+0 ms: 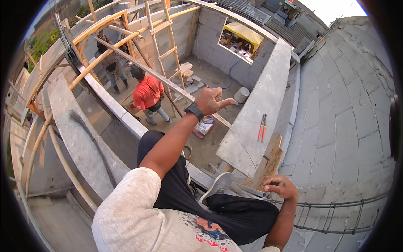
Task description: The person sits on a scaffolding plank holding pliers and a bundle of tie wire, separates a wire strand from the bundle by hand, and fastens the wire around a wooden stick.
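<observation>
My left hand [212,101], wearing a dark wrist strap, is raised over the open room below, its fingers curled and thumb stretched out; what it holds, if anything, is too small to tell. Down at the lower right, my right hand [280,187] pinches near the end of a rebar frame [327,206]. A thin wire [248,156] curves over the grey plank between my hands and seems to reach the right fingertips. Red-handled pincers [262,127] lie on the plank [252,136].
Below, a person in a red shirt [147,93] stands near another person [110,63]. A bamboo ladder [168,46] and poles rise at the upper left. Bundled dark wires [94,143] rest on the left plank [69,111]. A block wall [336,109] runs along the right.
</observation>
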